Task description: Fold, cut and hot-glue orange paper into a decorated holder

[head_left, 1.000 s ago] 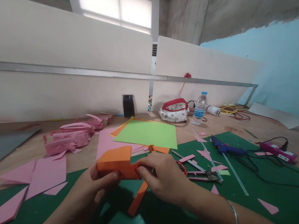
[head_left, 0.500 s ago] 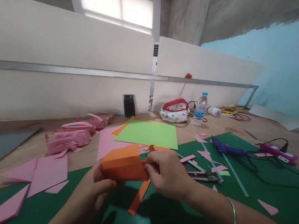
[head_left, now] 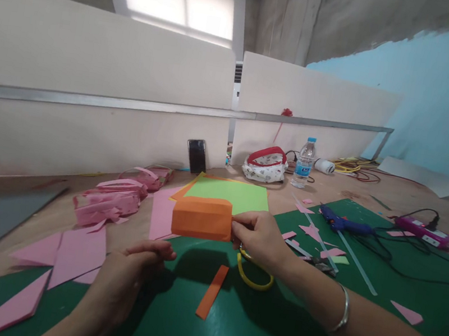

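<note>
My right hand (head_left: 258, 236) pinches the right end of a folded orange paper piece (head_left: 202, 218), shaped like a small flat box, and holds it up above the green mat (head_left: 166, 318). My left hand (head_left: 138, 265) is just below and left of it, apart from it, fingers loosely bent with nothing visible in them. Below the folded piece an orange paper strip (head_left: 212, 292) lies on the mat. Under my right hand shows a yellow loop handle (head_left: 254, 284); the rest of that tool is hidden.
Pink paper bundles (head_left: 110, 204) and pink sheets (head_left: 78, 258) lie left. Behind are a lime sheet (head_left: 237, 193), phone (head_left: 196, 156), pouch (head_left: 265, 166) and water bottle (head_left: 304, 163). Right are a blue glue gun (head_left: 346, 221), pink scraps and a purple power strip (head_left: 423, 230).
My left hand has let go of the orange piece and moved down and left. The piece has turned flat toward me and risen in my right hand, and the yellow handle now shows.
</note>
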`<move>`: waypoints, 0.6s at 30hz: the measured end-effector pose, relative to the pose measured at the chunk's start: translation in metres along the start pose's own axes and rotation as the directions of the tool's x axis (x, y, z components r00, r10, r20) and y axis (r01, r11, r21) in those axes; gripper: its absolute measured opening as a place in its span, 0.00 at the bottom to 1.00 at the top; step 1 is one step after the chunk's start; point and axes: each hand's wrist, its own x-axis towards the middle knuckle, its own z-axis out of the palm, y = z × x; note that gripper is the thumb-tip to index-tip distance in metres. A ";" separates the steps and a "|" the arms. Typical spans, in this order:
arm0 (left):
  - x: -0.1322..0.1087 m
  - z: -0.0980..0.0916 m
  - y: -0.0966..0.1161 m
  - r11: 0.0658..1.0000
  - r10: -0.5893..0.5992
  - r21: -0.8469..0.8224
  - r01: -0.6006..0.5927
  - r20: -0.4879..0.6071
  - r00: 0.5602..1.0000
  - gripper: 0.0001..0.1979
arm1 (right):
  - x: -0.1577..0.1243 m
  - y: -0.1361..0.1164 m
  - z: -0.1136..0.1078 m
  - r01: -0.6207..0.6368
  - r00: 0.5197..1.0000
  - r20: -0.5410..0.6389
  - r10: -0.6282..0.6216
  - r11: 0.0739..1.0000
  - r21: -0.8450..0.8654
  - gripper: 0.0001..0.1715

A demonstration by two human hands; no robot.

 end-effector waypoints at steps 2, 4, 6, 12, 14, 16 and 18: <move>-0.004 0.004 0.002 0.997 -0.003 0.079 0.003 0.007 1.000 0.08 | 0.001 0.000 -0.001 -0.021 0.999 -0.028 0.022 0.999 0.029 0.13; -0.011 0.009 0.004 0.990 0.010 0.143 -0.014 0.024 1.000 0.08 | 0.002 0.000 -0.002 -0.041 0.997 -0.060 0.045 0.998 0.056 0.13; -0.020 0.015 0.005 0.984 0.018 0.179 -0.027 0.053 0.998 0.09 | 0.004 0.000 -0.003 -0.057 0.994 -0.089 0.064 0.995 0.082 0.13; -0.032 0.024 -0.009 0.757 0.213 0.490 -0.431 0.439 0.873 0.22 | 0.006 -0.002 -0.005 -0.043 0.987 -0.150 0.060 0.992 0.118 0.13; -0.032 0.025 -0.015 0.545 0.232 0.591 -0.595 0.575 0.784 0.23 | 0.007 -0.002 -0.008 -0.011 0.983 -0.181 0.031 0.993 0.116 0.13; -0.032 0.026 -0.018 0.399 0.201 0.633 -0.663 0.645 0.737 0.20 | 0.007 -0.002 -0.010 0.021 0.978 -0.210 0.002 0.994 0.106 0.14; -0.033 0.028 -0.020 0.285 0.161 0.650 -0.704 0.692 0.704 0.11 | 0.008 -0.001 -0.011 0.043 0.975 -0.223 -0.021 0.995 0.095 0.14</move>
